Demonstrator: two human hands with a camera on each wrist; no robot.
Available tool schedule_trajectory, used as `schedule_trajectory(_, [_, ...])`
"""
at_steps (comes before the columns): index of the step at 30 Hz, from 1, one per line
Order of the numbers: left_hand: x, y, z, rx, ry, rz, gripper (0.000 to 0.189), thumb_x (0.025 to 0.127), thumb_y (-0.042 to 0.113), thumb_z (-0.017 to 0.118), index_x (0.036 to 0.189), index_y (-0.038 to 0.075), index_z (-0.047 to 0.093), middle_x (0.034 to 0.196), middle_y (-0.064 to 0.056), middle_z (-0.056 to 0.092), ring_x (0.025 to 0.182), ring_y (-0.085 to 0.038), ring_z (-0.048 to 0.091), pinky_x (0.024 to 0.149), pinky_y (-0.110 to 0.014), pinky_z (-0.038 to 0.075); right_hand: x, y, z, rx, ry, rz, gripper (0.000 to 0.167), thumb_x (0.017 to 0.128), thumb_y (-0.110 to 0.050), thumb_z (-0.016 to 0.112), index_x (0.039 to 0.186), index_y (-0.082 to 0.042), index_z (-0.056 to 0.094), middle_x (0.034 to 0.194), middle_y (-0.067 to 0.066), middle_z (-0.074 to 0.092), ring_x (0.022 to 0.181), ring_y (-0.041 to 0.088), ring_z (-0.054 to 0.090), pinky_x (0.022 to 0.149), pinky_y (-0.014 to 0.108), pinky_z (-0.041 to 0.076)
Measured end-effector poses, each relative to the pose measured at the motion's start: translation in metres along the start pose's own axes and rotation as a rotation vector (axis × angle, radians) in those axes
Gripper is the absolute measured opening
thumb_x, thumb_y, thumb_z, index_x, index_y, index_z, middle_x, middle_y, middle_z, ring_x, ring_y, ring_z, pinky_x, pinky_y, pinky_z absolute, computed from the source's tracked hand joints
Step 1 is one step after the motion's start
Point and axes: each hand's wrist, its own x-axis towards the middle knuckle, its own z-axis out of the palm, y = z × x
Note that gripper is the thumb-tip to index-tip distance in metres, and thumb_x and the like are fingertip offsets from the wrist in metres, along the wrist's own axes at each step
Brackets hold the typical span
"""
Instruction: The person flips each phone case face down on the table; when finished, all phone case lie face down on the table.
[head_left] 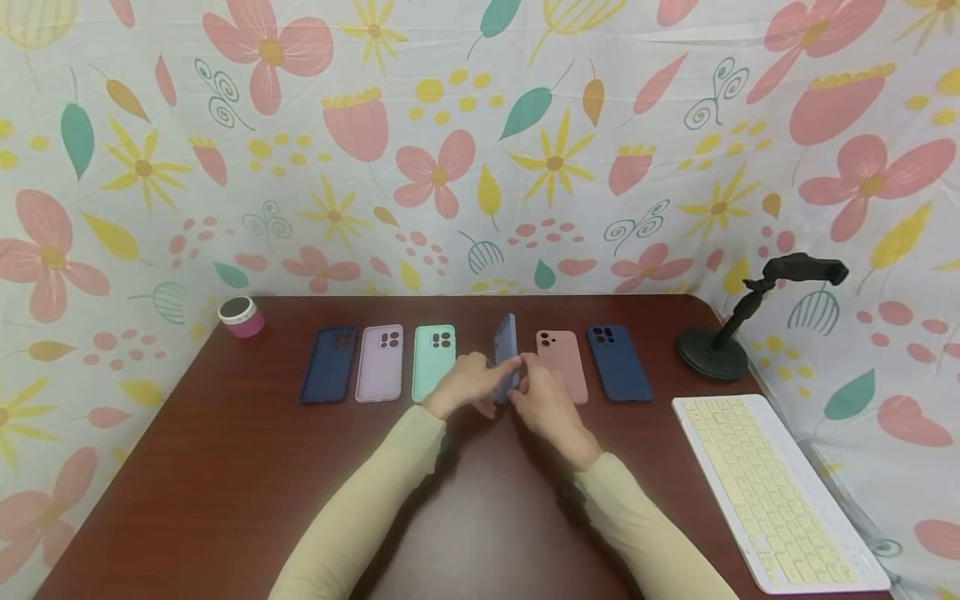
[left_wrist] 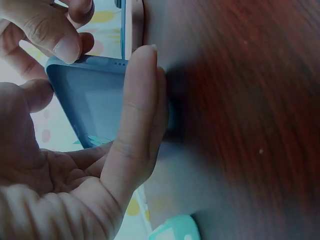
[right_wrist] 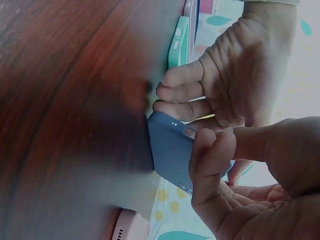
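Both hands hold a blue-grey phone case [head_left: 506, 337], stood up on its edge at the middle of the row on the table. My left hand [head_left: 471, 382] grips it from the left, fingers along its lower side. From the right, my right hand [head_left: 551, 404] pinches its near end. The left wrist view shows the hollow inside of the case [left_wrist: 95, 95]; the right wrist view shows its outer back [right_wrist: 170, 145] and an oval slot in the end. To the left lies a mint case [head_left: 435, 354], and to the right a pink case [head_left: 562, 362].
Further left are a lilac case [head_left: 379, 367] and a navy case [head_left: 327, 367]; another dark blue case [head_left: 618, 362] lies at the right. A pink-and-white jar [head_left: 242, 317] stands back left. On the right are a black stand [head_left: 712, 354] and a white keyboard [head_left: 780, 492].
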Motion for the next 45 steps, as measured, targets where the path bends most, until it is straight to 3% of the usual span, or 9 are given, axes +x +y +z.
schedule_trajectory(6, [0.000, -0.004, -0.002, -0.134, -0.039, -0.039, 0.070, 0.104, 0.064, 0.064, 0.103, -0.005, 0.072, 0.079, -0.019, 0.079, 0.062, -0.023, 0.081, 0.081, -0.039, 0.070, -0.014, -0.031, -0.019, 0.069, -0.035, 0.024, 0.060, 0.094, -0.005, 0.080, 0.148, 0.002, 0.055, 0.089, 0.009, 0.074, 0.075, 0.019, 0.067, 0.063, 0.031, 0.054])
schedule_trajectory(10, [0.000, -0.004, -0.005, -0.223, -0.036, -0.060, 0.065, 0.104, 0.057, 0.068, 0.106, -0.008, 0.073, 0.082, -0.024, 0.080, 0.056, -0.019, 0.077, 0.069, -0.037, 0.069, -0.003, -0.013, -0.003, 0.075, -0.063, 0.027, 0.061, 0.096, -0.012, 0.080, 0.150, -0.004, 0.053, 0.089, 0.006, 0.075, 0.070, 0.015, 0.067, 0.059, 0.029, 0.053])
schedule_trajectory(14, [-0.001, -0.001, -0.008, -0.278, 0.011, -0.040, 0.057, 0.105, 0.043, 0.073, 0.116, -0.012, 0.071, 0.081, -0.024, 0.079, 0.051, -0.014, 0.073, 0.060, -0.034, 0.067, 0.004, -0.002, 0.008, 0.060, -0.098, 0.030, 0.057, 0.097, -0.019, 0.081, 0.147, -0.007, 0.056, 0.088, 0.002, 0.075, 0.067, 0.012, 0.068, 0.059, 0.028, 0.055])
schedule_trajectory(18, [-0.003, 0.001, -0.011, -0.280, 0.088, 0.000, 0.047, 0.103, 0.031, 0.078, 0.122, -0.012, 0.069, 0.077, -0.017, 0.077, 0.050, -0.011, 0.069, 0.059, -0.033, 0.066, 0.004, -0.004, 0.008, 0.086, -0.143, 0.020, 0.056, 0.096, -0.018, 0.082, 0.144, -0.003, 0.056, 0.086, 0.002, 0.075, 0.064, 0.010, 0.069, 0.058, 0.026, 0.055])
schedule_trajectory(25, [-0.008, 0.006, -0.019, -0.251, 0.187, 0.055, 0.025, 0.099, 0.011, 0.081, 0.113, -0.006, 0.070, 0.074, -0.008, 0.071, 0.049, -0.010, 0.065, 0.064, -0.042, 0.068, -0.012, -0.042, -0.017, 0.119, -0.186, 0.026, 0.059, 0.095, -0.009, 0.081, 0.145, 0.009, 0.056, 0.086, 0.010, 0.078, 0.062, 0.014, 0.071, 0.059, 0.027, 0.056])
schedule_trajectory(30, [-0.011, 0.007, -0.021, -0.255, 0.198, 0.046, 0.022, 0.099, 0.008, 0.080, 0.112, -0.006, 0.070, 0.076, -0.009, 0.071, 0.047, -0.009, 0.065, 0.067, -0.046, 0.069, -0.014, -0.050, -0.021, 0.108, -0.202, 0.042, 0.056, 0.094, -0.007, 0.081, 0.142, 0.011, 0.059, 0.085, 0.011, 0.079, 0.062, 0.014, 0.071, 0.060, 0.026, 0.056])
schedule_trajectory(39, [-0.014, 0.005, -0.024, -0.247, 0.201, 0.053, 0.021, 0.100, 0.007, 0.078, 0.114, -0.007, 0.070, 0.091, -0.026, 0.079, 0.047, -0.009, 0.066, 0.071, -0.053, 0.068, 0.002, -0.024, -0.002, 0.082, -0.228, 0.062, 0.057, 0.095, -0.016, 0.082, 0.144, 0.007, 0.061, 0.086, 0.007, 0.078, 0.062, 0.011, 0.070, 0.059, 0.026, 0.055])
schedule_trajectory(45, [-0.015, 0.002, -0.025, -0.213, 0.214, 0.045, 0.020, 0.101, 0.008, 0.077, 0.113, -0.007, 0.071, 0.091, -0.024, 0.080, 0.048, -0.008, 0.067, 0.069, -0.049, 0.068, -0.010, -0.044, -0.017, 0.079, -0.227, 0.067, 0.053, 0.097, -0.010, 0.079, 0.141, 0.013, 0.061, 0.082, 0.008, 0.077, 0.060, 0.011, 0.068, 0.058, 0.024, 0.053])
